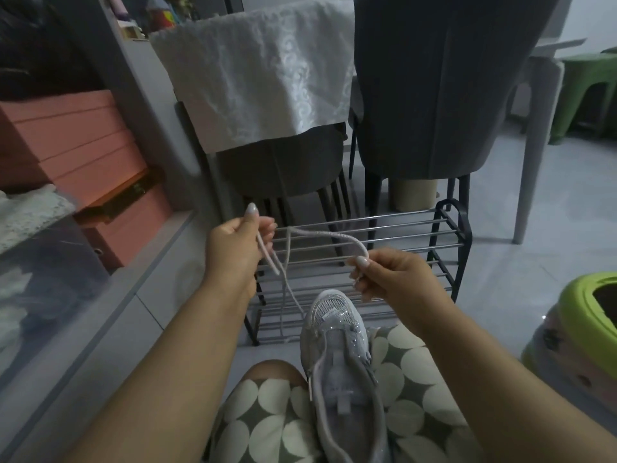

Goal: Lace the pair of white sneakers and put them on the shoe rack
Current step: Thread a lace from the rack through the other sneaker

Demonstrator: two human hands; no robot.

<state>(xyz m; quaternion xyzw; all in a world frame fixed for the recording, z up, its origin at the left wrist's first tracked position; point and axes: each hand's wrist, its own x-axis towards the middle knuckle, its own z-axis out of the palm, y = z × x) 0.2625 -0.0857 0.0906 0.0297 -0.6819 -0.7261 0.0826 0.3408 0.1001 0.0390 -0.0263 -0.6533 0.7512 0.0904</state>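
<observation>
Resting on the person's lap point(410, 379), which is covered in green-and-white patterned cloth, one white sneaker point(340, 372) lies toe pointing away, sole down. Left hand point(233, 245) pinches one end of a white shoelace point(327, 233); right hand point(390, 275) pinches the lace further along, fingers curled round it. Between them the lace arcs, with strands hanging toward the sneaker's toe. Metal shoe rack point(447, 235) stands on the floor just beyond, before two grey chairs point(434, 95).
</observation>
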